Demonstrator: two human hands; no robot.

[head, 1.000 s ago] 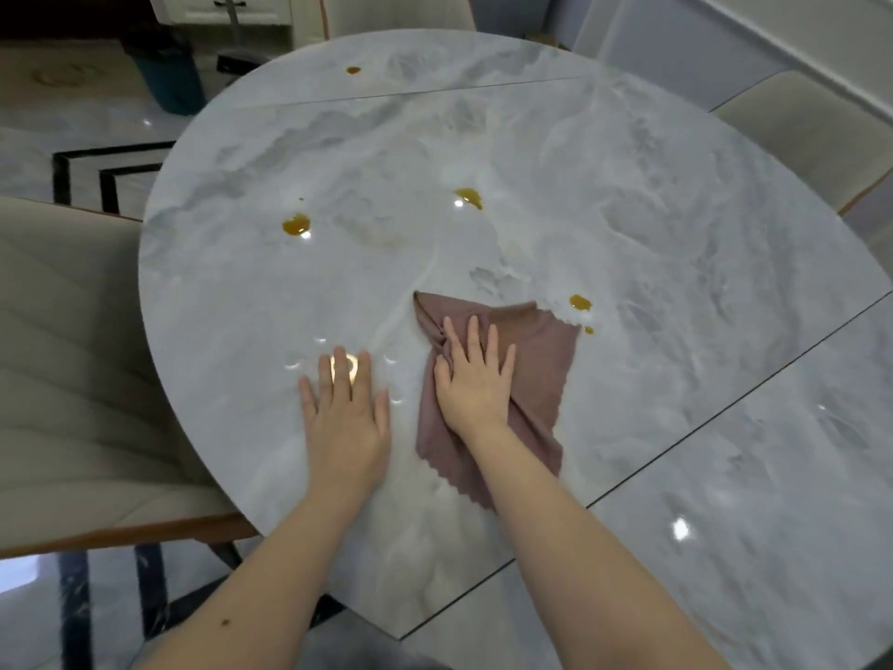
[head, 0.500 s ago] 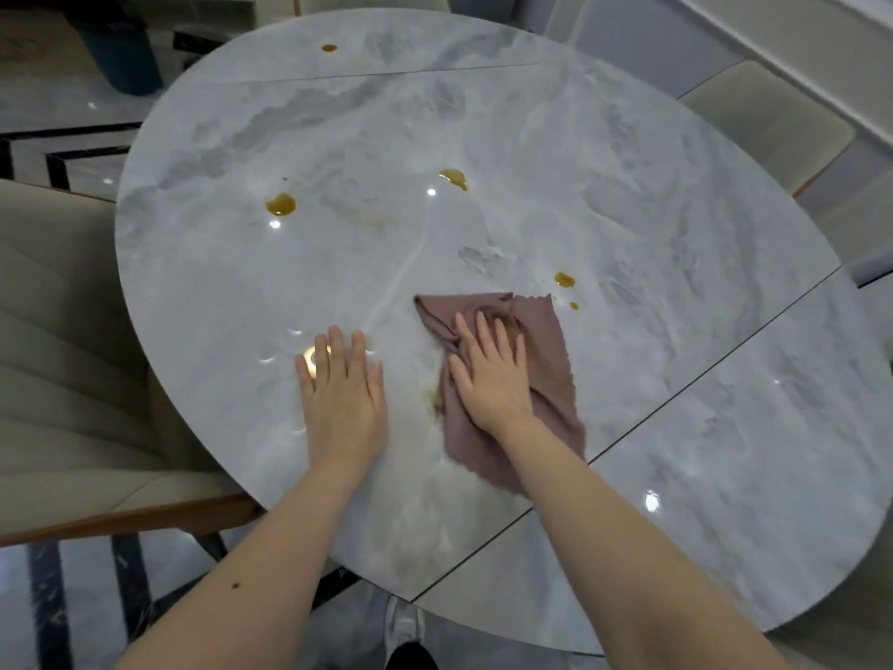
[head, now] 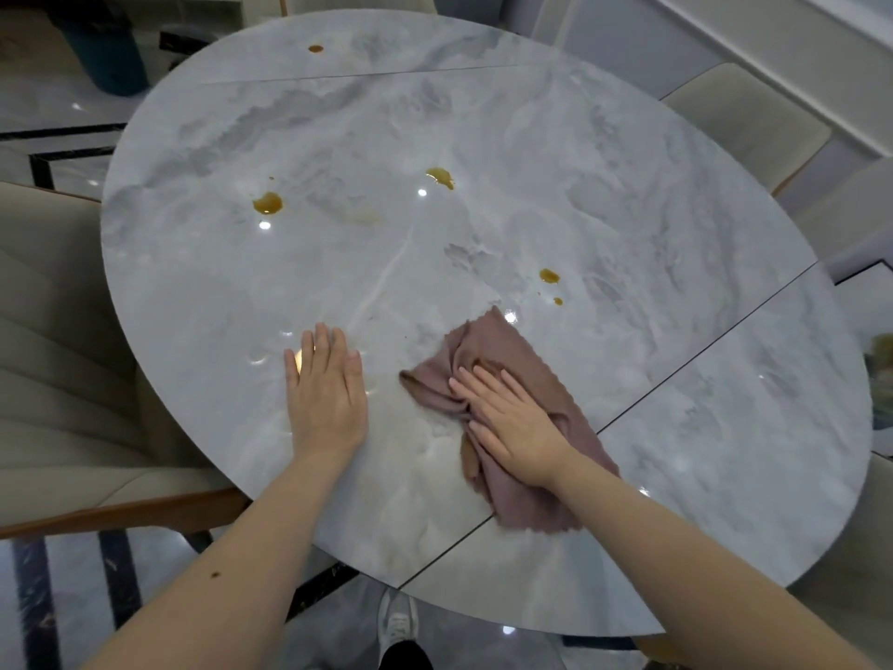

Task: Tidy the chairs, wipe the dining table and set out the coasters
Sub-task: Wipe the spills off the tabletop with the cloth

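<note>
A round grey marble dining table fills the view. A crumpled mauve cloth lies near its front edge, and my right hand presses flat on it with straight fingers pointing left and away. My left hand rests flat on the bare tabletop to the left of the cloth. Amber spills sit farther out: one at left, one at centre, one to the right above the cloth, and a small one at the far edge. No coasters are visible.
A beige upholstered chair stands against the table's left side, and two more beige chairs stand at the right. A dark bin stands on the glossy floor at the far left. My shoe shows under the table's front edge.
My right hand has slid the cloth toward the table's front edge and turned it, bunching the cloth on its left. My left hand has stayed flat in place.
</note>
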